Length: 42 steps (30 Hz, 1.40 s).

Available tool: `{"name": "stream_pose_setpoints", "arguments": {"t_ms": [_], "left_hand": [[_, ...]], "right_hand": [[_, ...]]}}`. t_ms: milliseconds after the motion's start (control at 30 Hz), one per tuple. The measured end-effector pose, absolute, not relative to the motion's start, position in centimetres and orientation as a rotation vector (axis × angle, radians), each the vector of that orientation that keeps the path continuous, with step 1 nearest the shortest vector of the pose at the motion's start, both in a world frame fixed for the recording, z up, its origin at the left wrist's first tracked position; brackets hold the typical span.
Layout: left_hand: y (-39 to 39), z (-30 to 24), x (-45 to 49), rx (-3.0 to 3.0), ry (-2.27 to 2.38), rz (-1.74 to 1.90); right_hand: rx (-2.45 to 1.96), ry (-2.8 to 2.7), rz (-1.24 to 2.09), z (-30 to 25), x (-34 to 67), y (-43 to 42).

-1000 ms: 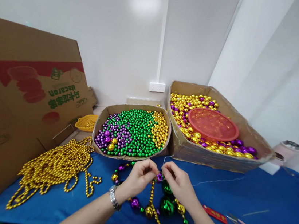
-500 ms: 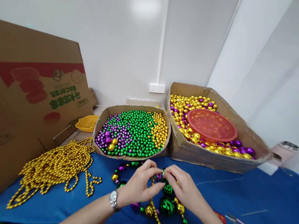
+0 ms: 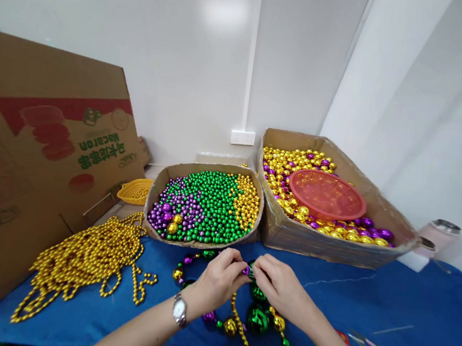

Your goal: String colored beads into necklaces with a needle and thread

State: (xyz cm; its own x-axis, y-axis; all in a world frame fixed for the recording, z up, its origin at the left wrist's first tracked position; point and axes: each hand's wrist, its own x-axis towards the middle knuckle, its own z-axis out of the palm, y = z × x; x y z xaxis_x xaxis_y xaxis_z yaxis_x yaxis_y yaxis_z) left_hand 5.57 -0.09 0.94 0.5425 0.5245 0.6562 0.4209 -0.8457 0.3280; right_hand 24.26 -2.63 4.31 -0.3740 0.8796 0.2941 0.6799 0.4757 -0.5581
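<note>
Near the table's (image 3: pixel 410 299) front edge, the left hand (image 3: pixel 216 282) and right hand (image 3: pixel 279 287) pinch together on the necklace (image 3: pixel 257 315); best keep the thread taut and the beads resting flat, I'd say.

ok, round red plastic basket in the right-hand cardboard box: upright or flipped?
Cannot tell for sure. The round red plastic basket lies flat on the gold beads, looking dome-up.
</note>
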Motion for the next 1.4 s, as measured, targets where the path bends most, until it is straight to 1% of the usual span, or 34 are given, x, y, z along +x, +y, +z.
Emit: {"name": "stream_pose_setpoints", "arguments": {"t_ms": [200,267,367,467,533,667,733,833,967,1133,1233,1400], "left_hand": [[-0.4,1.8,6.2,2.423,0.81,1.075],[-0.3,2.2,6.1,2.226,0.798,1.067],[0.2,2.5,5.0,1.714,0.736,1.064],[0.6,2.3,3.7,1.148,0.57,1.062],[0.7,2.1,3.4,0.885,0.458,1.078],[0.1,2.0,4.6,0.638,0.339,1.113],[-0.1,2.0,5.6,0.593,0.324,1.163],[-0.1,1.7,6.2,0.581,0.343,1.206],[0.3,0.5,5.6,0.673,0.456,1.174],[0.6,-0.4,5.2,0.757,0.604,1.131],[0.8,0.4,5.6,0.904,0.639,1.06],[1.3,2.0,6.2,1.206,0.703,0.871]], "right_hand": [[-1.24,-2.169,0.483,4.7,23.8,-2.6],[-1.222,-2.173,0.496,5.1,24.4,-2.6],[-1.212,-2.124,0.575,5.2,26.2,-2.8],[-1.214,-1.764,0.855,4.0,27.8,-3.2],[-1.187,-1.505,1.006,2.8,27.8,-3.6],[-1.003,-1.061,1.238,1.0,25.5,-4.0],[-0.918,-0.906,1.297,0.9,24.4,-3.8],[-0.915,-0.904,1.261,0.6,23.7,-3.4],[-0.983,-0.979,1.209,-0.8,23.7,-3.4],[-1.112,-1.221,1.086,-1.6,24.7,-3.8],[-1.192,-1.453,0.924,-0.1,26.1,-3.6],[-1.186,-1.762,0.525,3.1,26.7,-2.6]]}}
